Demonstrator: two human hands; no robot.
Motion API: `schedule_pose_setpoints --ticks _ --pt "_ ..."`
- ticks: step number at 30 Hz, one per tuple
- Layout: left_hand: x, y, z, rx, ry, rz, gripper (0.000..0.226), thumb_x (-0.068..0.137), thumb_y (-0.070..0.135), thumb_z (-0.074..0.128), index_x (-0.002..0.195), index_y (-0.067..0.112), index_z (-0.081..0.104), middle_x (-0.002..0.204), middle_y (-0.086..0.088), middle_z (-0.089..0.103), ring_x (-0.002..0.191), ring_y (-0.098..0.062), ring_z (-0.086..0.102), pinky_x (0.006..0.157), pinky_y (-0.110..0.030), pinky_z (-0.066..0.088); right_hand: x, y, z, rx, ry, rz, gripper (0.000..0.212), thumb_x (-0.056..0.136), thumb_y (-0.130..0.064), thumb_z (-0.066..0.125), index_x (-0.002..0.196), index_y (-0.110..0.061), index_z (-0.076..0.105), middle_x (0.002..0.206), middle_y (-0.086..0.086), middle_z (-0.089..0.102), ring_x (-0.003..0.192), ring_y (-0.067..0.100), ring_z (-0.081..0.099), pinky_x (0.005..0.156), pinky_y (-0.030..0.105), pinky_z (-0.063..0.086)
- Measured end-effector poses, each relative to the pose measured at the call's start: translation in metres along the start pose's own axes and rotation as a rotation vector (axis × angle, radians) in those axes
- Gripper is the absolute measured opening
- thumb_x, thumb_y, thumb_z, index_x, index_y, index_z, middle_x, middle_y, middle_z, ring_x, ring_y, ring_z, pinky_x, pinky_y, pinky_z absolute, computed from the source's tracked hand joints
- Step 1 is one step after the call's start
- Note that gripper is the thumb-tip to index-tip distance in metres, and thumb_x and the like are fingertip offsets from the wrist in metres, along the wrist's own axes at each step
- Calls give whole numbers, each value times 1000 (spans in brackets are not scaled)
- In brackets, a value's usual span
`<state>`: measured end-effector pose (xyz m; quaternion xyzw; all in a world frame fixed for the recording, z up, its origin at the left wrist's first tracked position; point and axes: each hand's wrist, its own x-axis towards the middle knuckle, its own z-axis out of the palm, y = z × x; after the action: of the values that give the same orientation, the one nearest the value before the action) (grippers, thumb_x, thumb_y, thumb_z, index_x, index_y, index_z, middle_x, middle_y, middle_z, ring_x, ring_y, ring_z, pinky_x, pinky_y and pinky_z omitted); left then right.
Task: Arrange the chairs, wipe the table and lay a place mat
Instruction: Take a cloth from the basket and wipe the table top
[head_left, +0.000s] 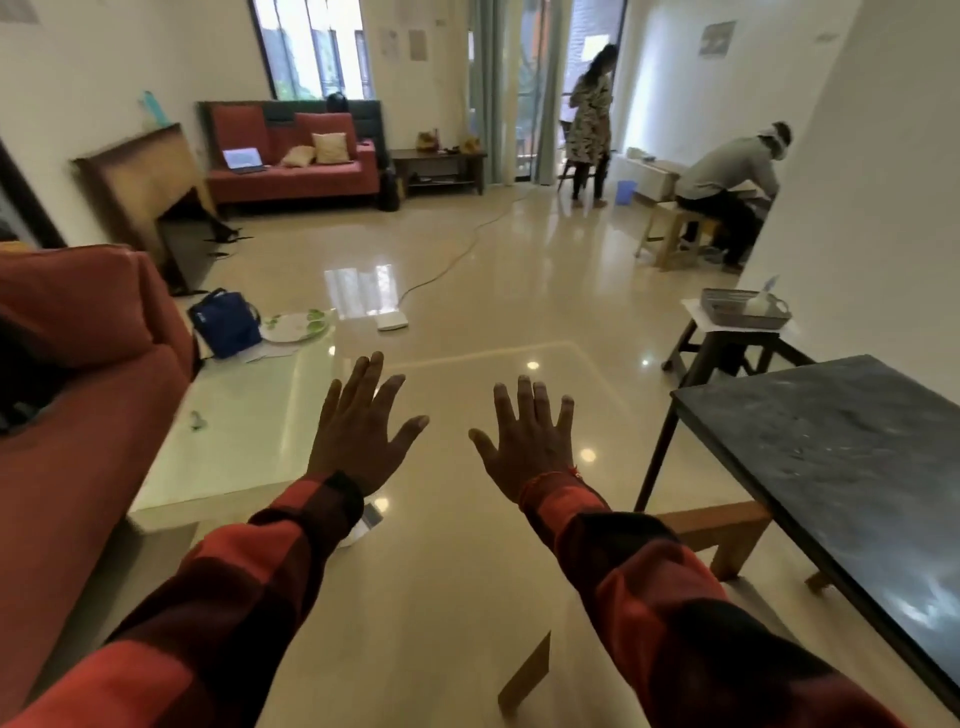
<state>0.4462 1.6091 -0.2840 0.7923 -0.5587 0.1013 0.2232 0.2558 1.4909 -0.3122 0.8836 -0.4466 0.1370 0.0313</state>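
**Both hands spread in mid-air, dark surface at 3 o'clock**

Nearest the camera, two arms in red-and-black checked sleeves reach forward from 6 o'clock. The left hand (363, 423) and the right hand (524, 434) are held out palms down, side by side and apart. The fingers of both are straight and splayed, released, grasping nothing and touching nothing; the glossy floor (467, 597) shows beneath them.

At 5 o'clock, low on the floor, stands a tilted piece of brown card (527, 675). At 3 o'clock is the dark table (831, 467), a black mottled surface on thin dark legs, well to the right of the right hand. Under its near edge a light wooden bench (722, 530) pokes out. No place mat or cloth can be made out.

At 9 o'clock sits a red sofa (78, 389), and just beside it a low white glass-topped surface (234, 431). Beyond that, at 10 o'clock, a blue bag (226, 322) and a green-patterned plate (293, 325) lie close together.

At 2 o'clock a dark stool (727, 348) carries a wire basket (743, 309).

Farther off, at 11 o'clock, a second red sofa (296, 161) holds an open laptop (244, 158) and cushions. At 1 o'clock a person (589, 119) stands by a chair (571, 176) near the doorway, and another person (727, 182) sits bent forward on a wooden stool (670, 234).
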Motion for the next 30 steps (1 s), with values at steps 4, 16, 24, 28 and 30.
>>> schedule_pose_setpoints --ticks 4,16,24,28,30 --pt "88 -29 37 -59 -22 129 63 97 58 48 146 18 49 168 -7 15 156 -22 7 125 -47 10 57 2 20 -37 -63 141 77 99 -63 35 160 -21 13 166 17 14 153 38 14 120 65 7" --pt "319 -31 143 -113 -167 496 86 91 73 19 160 22 20 169 -5 11 156 -19 5 126 -46 10 206 58 74 -66 -113 482 77 101 -60 36 161 -23 6 168 16 9 155 37 9 122 64 5" --pt "489 19 254 -104 -219 677 91 90 80 1 160 26 24 169 2 6 155 -12 -1 127 -45 6 329 175 137 -60 -99 695 81 99 -60 38 162 -25 1 168 16 15 154 37 15 121 63 8" --pt "588 52 294 -148 -219 656 91 90 80 2 160 26 22 169 4 3 155 -10 -5 127 -42 1 395 240 147 -101 -102 749 88 94 -61 48 159 -26 -1 162 19 31 149 39 31 117 65 19" --pt "634 67 313 -163 -221 662 88 91 79 5 160 27 22 169 4 3 155 -10 -6 127 -41 1 436 275 148 -120 -73 781 92 85 -61 62 156 -22 18 149 21 50 137 42 48 109 67 34"
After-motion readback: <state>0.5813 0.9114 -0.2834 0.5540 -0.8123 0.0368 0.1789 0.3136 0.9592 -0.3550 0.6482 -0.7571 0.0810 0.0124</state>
